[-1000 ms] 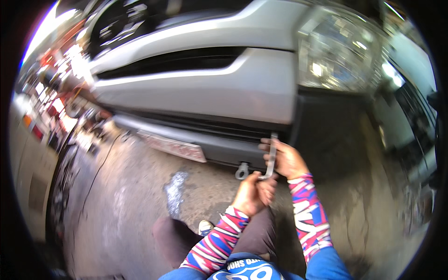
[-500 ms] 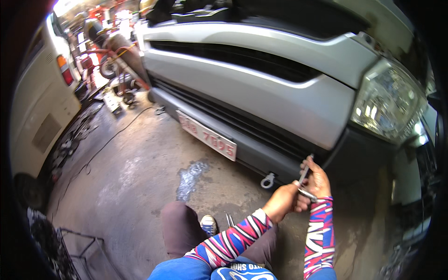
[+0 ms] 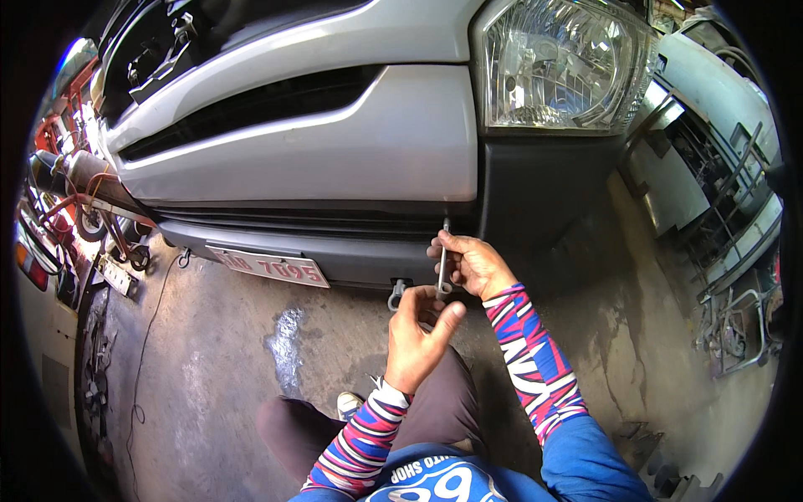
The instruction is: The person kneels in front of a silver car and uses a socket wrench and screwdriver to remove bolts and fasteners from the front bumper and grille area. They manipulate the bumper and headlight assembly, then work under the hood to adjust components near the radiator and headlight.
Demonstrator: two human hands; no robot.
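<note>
1. The right hand (image 3: 475, 266) is closed, pinching the shaft of a slim metal wrench (image 3: 442, 258) between thumb and fingers.
2. The wrench stands nearly upright along that hand's left side, its upper tip at the dark gap below the silver front panel (image 3: 335, 163).
3. The left hand (image 3: 416, 341) is half open below, thumb apart, fingers curled beside the wrench's lower end; I cannot tell whether they grip it.
4. A metal tow hook (image 3: 396, 298) hangs from the bumper (image 3: 351, 258), just left of that end.

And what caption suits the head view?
Right hand holding a metal tool, left hand at its end, near a bumper.
</note>
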